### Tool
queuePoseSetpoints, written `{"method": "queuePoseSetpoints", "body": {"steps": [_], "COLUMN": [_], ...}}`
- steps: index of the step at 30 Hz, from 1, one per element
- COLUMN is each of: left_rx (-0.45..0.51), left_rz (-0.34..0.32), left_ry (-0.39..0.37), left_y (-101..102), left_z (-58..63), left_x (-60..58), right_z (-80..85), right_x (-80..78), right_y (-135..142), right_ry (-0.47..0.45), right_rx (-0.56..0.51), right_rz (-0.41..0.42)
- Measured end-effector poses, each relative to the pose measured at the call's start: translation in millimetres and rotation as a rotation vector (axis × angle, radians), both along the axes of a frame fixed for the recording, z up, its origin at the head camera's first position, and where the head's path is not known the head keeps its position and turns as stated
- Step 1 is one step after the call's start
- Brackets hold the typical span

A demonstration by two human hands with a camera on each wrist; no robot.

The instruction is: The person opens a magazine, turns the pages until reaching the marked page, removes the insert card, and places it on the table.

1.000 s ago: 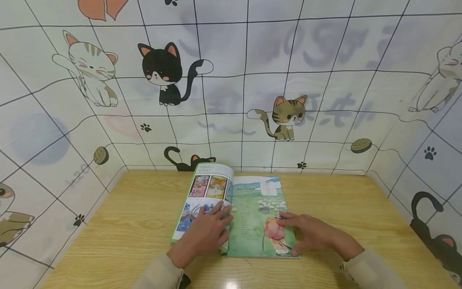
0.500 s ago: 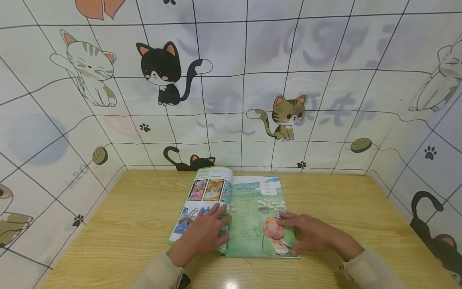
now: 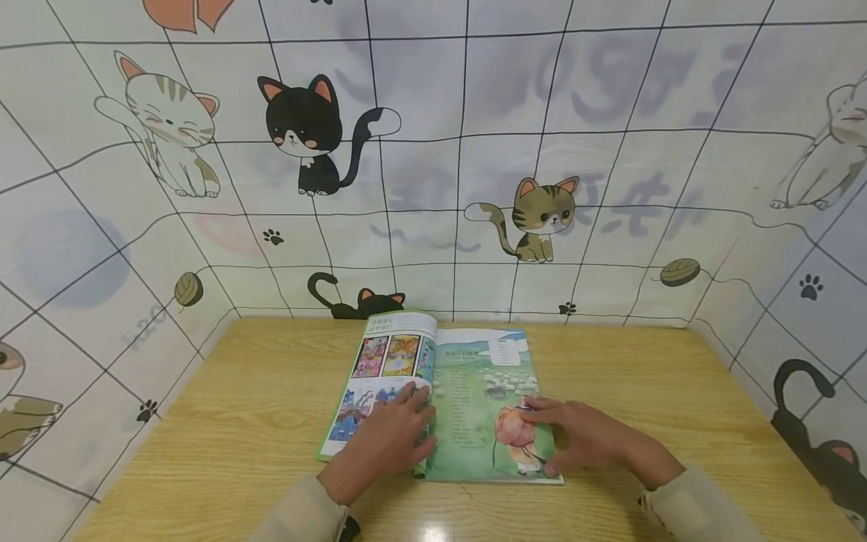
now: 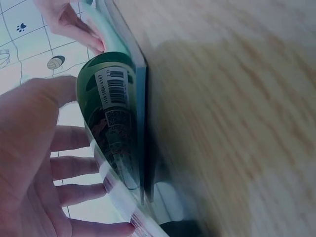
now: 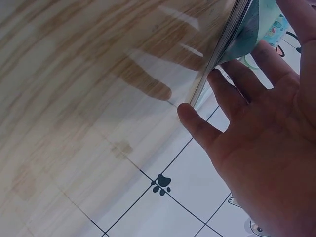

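Observation:
An open illustrated magazine (image 3: 466,391) lies on the wooden table, its left page curved up and bulging near the spine. My left hand (image 3: 384,436) rests on that left page with fingers spread. In the left wrist view, the fingertips press the bent sheet, and a barcode (image 4: 116,86) shows on the underside of the cover. My right hand (image 3: 585,435) rests on the lower right part of the green right page, over a drawing of a pink figure. Seen from the right wrist, its thumb and fingertips touch the page edges (image 5: 222,54) with fingers extended.
The pale wooden table (image 3: 643,391) reaches to a white backdrop (image 3: 433,181) with grid lines and cartoon cats. Bare wood lies to both sides of the magazine. The backdrop also wraps round left and right.
The left page has settled slightly lower and further left under my left hand, which has come a little toward me. My right hand stays in place.

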State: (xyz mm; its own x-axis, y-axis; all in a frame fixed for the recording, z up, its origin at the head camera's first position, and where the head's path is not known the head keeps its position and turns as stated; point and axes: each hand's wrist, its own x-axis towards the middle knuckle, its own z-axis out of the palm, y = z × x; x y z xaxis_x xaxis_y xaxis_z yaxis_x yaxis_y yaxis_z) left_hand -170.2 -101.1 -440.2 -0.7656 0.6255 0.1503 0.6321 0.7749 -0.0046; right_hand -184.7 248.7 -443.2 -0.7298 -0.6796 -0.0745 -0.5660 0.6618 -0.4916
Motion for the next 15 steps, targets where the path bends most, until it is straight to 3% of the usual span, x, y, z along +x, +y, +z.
{"method": "queuePoseSetpoints", "body": {"steps": [10,15], "left_rx": [-0.032,-0.051], "left_rz": [0.047,0.040], "left_ry": [-0.082,-0.065], "left_y": [8.8,10.7], "left_z": [-1.9,-3.2], "left_x": [4.9,4.4], "right_z": [3.7,6.8], "right_x": [1.7,1.6], "right_y": [-5.3,-7.6], "right_ry": [-0.016,-0.014], "right_rx": [-0.007,0.002], "right_rz": [-0.039,-0.052]}}
